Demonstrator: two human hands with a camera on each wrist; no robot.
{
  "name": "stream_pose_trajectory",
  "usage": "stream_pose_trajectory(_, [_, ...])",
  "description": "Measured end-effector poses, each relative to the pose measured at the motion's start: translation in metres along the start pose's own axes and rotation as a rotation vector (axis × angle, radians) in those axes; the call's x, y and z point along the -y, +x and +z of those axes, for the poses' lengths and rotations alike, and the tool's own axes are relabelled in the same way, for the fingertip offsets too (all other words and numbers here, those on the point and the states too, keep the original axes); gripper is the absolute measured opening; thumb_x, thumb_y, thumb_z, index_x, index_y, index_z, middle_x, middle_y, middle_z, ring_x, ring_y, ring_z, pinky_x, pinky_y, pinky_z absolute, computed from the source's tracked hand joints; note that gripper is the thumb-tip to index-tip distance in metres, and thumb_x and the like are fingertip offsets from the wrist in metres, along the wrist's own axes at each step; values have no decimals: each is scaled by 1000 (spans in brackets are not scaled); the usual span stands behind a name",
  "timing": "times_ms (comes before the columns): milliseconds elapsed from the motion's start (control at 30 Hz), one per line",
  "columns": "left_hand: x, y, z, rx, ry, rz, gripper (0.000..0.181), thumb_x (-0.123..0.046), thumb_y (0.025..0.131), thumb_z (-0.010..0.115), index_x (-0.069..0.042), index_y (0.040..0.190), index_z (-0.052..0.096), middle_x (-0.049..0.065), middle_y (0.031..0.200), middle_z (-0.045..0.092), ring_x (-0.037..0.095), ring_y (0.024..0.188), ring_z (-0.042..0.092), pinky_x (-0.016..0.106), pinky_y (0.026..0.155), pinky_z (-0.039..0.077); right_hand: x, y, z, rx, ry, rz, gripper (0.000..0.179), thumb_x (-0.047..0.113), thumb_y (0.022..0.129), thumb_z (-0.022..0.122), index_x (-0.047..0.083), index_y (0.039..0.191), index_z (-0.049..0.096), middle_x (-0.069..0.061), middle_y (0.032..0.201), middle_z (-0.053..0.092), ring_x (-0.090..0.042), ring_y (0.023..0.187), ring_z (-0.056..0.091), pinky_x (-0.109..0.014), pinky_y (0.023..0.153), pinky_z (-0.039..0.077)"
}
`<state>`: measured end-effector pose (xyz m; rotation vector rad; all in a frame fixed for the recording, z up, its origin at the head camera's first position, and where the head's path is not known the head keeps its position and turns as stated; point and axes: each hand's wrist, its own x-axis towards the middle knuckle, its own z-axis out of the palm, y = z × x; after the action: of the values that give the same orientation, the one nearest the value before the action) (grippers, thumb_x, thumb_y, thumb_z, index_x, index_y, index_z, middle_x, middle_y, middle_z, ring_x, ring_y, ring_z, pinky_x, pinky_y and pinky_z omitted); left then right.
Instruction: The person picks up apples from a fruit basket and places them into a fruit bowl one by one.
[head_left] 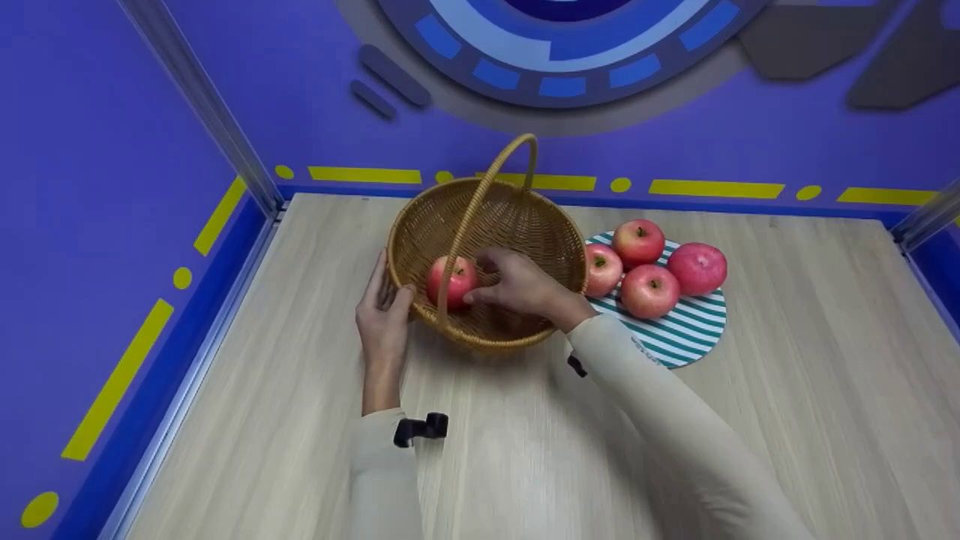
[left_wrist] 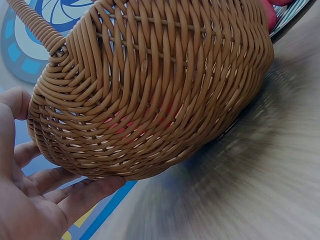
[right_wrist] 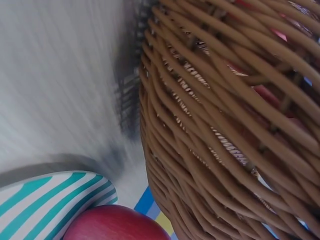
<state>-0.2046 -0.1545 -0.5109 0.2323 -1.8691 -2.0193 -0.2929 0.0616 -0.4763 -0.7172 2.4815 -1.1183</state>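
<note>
A brown wicker basket (head_left: 551, 240) with an arched handle (head_left: 484, 191) stands on the table, its wall filling much of both wrist views. My left hand (head_left: 382, 322) holds its left side, thumb at the rim and fingers along the outside weave. In the left wrist view that hand (left_wrist: 45, 185) supports the basket's lower wall. Inside lies a red apple (head_left: 463, 283), partly behind the handle. My right hand (head_left: 525, 285) reaches into the basket, thumb tip at the apple's right side and fingers spread loosely apart from the thumb. The right wrist view does not show this hand.
Several red apples (head_left: 651, 292) sit on a round green-and-white striped placemat (head_left: 694, 341) right of the basket. The pale wooden table (head_left: 285, 420) is bounded by a blue left wall (head_left: 82, 247) and a patterned back wall (head_left: 300, 97).
</note>
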Motion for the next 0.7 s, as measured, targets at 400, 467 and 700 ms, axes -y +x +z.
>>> stream_pose_trajectory(400, [0, 0, 0, -6, 22, -9, 69, -8, 99, 63, -18, 164, 44, 3, 163, 47, 22, 144, 50, 36, 106, 53, 0, 11, 6, 42, 58, 51, 67, 37, 94, 83, 11, 150, 55, -8, 142, 62, -24, 131, 59, -41, 111, 49])
stream_pose_trajectory(467, [-1, 0, 0, -5, 25, -9, 69, -9, 99, 63, -20, 164, 44, 3, 163, 47, 22, 144, 50, 36, 106, 54, 1, 12, 7, 41, 54, 50, 66, 38, 94, 82, 10, 148, 56, -8, 140, 63, -23, 129, 59, -41, 110, 50])
stream_pose_trajectory(700, [1, 0, 0, -6, 30, -2, 69, -7, 99, 63, -19, 164, 44, 2, 163, 46, 21, 144, 50, 36, 104, 54, 0, 13, 7, 54, 25, 15, 65, 41, 94, 82, 10, 146, 58, -6, 131, 65, -21, 120, 60, -40, 106, 51])
